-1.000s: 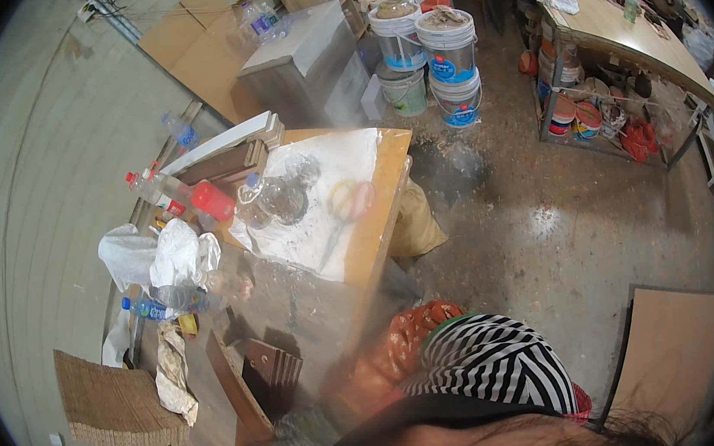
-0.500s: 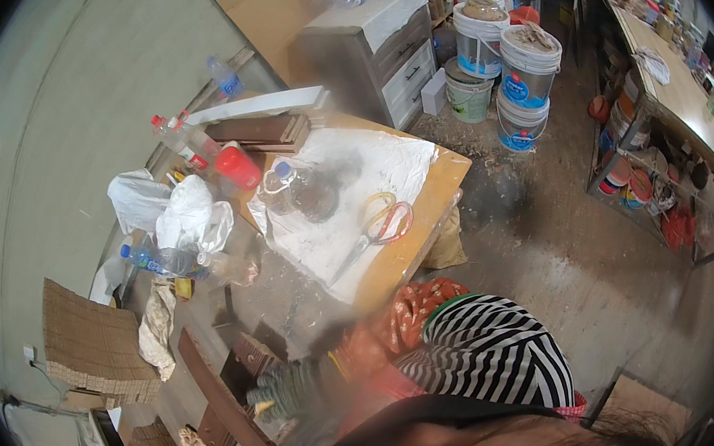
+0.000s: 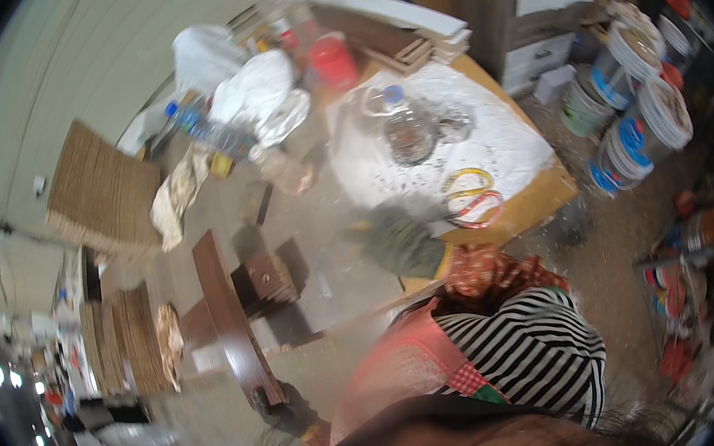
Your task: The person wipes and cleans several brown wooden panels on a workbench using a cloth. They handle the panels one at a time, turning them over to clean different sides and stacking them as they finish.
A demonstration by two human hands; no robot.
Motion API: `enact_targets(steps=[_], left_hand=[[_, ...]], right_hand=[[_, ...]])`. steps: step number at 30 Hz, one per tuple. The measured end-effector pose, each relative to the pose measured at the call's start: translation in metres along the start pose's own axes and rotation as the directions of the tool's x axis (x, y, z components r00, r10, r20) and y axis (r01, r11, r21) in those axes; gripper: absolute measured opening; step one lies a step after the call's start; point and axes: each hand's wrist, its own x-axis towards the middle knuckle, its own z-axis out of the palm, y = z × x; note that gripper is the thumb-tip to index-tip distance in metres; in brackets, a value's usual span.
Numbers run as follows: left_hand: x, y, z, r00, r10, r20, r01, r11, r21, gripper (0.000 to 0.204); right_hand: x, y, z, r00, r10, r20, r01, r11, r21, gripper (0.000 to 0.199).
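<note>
I have the right grip (image 3: 402,240), a hand in a grey-green glove, over the worktop (image 3: 322,218). It is blurred, so I cannot tell how wide its fingers are, or whether it holds anything. Just to its right are the scissors (image 3: 474,194), with one yellow and one red handle loop; I cannot make out the blades. The left grip (image 3: 288,415), dark and blurred, is at the near end of a long brown board (image 3: 233,323) and seems to touch it; how far it is closed I cannot tell.

Blue labels mark the white buckets (image 3: 655,122), well off to the right grip's right, but I cannot read their print.

Beyond the right grip, a big clear bottle (image 3: 410,135) with a blue cap stands on a white sheet (image 3: 505,142). Farther that way are a red jar (image 3: 332,62) and white bags (image 3: 256,94). Brown blocks (image 3: 269,280) stand between the two grips, close beside the board.
</note>
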Motion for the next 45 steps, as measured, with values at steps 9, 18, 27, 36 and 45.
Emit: enact_targets(steps=[9,18,27,36,45], left_hand=[[-0.029,0.021,0.049,0.933,0.093,-0.347,-0.056,0.992,0.116,0.012],[-0.042,0.026,-0.003,0.863,-0.009,-0.506,-0.093,0.980,-0.176,0.026],[-0.032,0.089,-0.082,0.597,0.284,-0.751,-0.390,0.920,0.038,0.029],[-0.052,0.134,-0.241,0.510,0.278,-0.814,-0.400,0.914,0.062,0.028],[-0.040,0.140,-0.342,0.544,0.263,-0.797,-0.317,0.944,0.095,0.049]], right_hand=[[0.007,0.039,-0.046,0.979,0.205,0.008,-0.189,0.916,-0.353,0.067],[0.103,-0.031,-0.037,0.928,-0.175,0.328,0.217,0.971,-0.097,0.064],[0.209,-0.137,0.024,0.667,-0.581,0.466,0.580,0.798,0.165,0.054],[0.380,-0.364,0.192,0.568,-0.680,0.464,0.638,0.720,0.275,0.059],[0.422,-0.451,0.312,0.607,-0.487,0.628,0.546,0.830,0.116,0.073]])
